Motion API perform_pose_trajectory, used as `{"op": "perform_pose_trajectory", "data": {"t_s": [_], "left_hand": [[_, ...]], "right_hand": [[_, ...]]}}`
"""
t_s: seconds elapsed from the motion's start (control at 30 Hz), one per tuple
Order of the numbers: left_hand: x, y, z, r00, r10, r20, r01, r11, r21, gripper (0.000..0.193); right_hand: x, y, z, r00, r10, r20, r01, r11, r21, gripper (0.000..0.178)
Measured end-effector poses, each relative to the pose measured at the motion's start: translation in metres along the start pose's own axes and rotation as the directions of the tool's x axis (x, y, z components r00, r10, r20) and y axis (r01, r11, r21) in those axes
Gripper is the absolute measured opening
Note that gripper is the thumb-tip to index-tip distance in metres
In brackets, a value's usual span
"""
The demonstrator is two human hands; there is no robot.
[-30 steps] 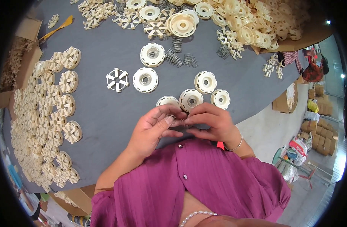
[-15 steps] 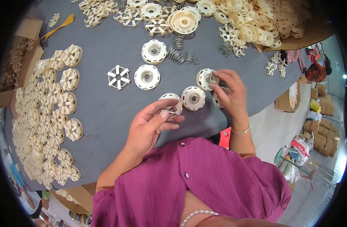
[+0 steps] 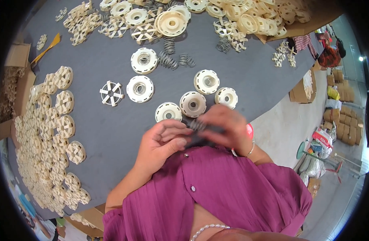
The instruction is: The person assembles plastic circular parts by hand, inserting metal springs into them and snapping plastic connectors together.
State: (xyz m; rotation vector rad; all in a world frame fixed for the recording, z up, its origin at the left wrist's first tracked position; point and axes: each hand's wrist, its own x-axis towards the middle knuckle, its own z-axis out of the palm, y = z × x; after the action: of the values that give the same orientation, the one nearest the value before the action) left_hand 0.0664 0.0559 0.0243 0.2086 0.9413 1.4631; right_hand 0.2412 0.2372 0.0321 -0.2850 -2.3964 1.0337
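Note:
Close to the table's near edge, my hands are nearly together. Blurred by motion, my right hand [image 3: 226, 126] pinches a wire coil spring [image 3: 197, 125] at its fingertips. My left hand [image 3: 162, 140] is curled beside that spring, thumb toward the fingers; what lies inside it is hidden. Just beyond the hands are cream slotted discs: one by my left fingers [image 3: 163, 109], a middle disc [image 3: 186, 107], and a right disc [image 3: 221, 99]. Farther back, another disc [image 3: 199, 85] has a spring standing in its centre. Two more spring-bearing discs [image 3: 133, 64] sit to the left, near a six-spoked wheel [image 3: 111, 93].
Rows of assembled spoked discs [image 3: 65, 126] cover the table's left side. Loose springs [image 3: 167, 60] lie beyond the discs. At the back are piled spoked wheels [image 3: 82, 22] and a heap of cream rings [image 3: 248, 24] by a cardboard box. A yellow tool [image 3: 47, 48] rests far left.
My right hand has left the far disc, where a spring now stands, and come down beside my left hand. My left hand has moved slightly nearer to me. The whole view has shifted.

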Motion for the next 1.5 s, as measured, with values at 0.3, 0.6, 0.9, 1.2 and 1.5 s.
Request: {"op": "perform_pose_trajectory", "data": {"t_s": [0.3, 0.6, 0.9, 1.2, 1.5], "left_hand": [[0.017, 0.002, -0.013, 0.802, 0.581, -0.142, -0.351, 0.649, 0.675, 0.017], [0.029, -0.006, -0.016, 0.723, 0.690, -0.031, -0.368, 0.423, 0.828, 0.012], [0.031, -0.011, -0.028, 0.657, 0.749, -0.090, -0.447, 0.483, 0.752, 0.011], [0.009, 0.013, 0.003, 0.848, 0.517, -0.113, -0.432, 0.800, 0.416, 0.037], [0.007, 0.011, -0.014, 0.973, 0.229, 0.007, -0.229, 0.973, -0.018, 0.036]], "right_hand": [[-0.006, 0.038, -0.066, 0.932, 0.360, -0.029, -0.345, 0.864, -0.368, 0.032], [0.075, 0.063, -0.065, 0.960, 0.280, 0.012, -0.265, 0.919, -0.291, 0.031], [0.132, 0.066, -0.034, 0.884, 0.390, 0.257, -0.271, 0.876, -0.399, 0.033], [0.054, -0.002, -0.004, 0.950, 0.219, 0.224, -0.267, 0.941, 0.209, 0.041], [0.039, -0.003, 0.029, 0.957, 0.222, 0.189, -0.291, 0.765, 0.575, 0.040]]}}
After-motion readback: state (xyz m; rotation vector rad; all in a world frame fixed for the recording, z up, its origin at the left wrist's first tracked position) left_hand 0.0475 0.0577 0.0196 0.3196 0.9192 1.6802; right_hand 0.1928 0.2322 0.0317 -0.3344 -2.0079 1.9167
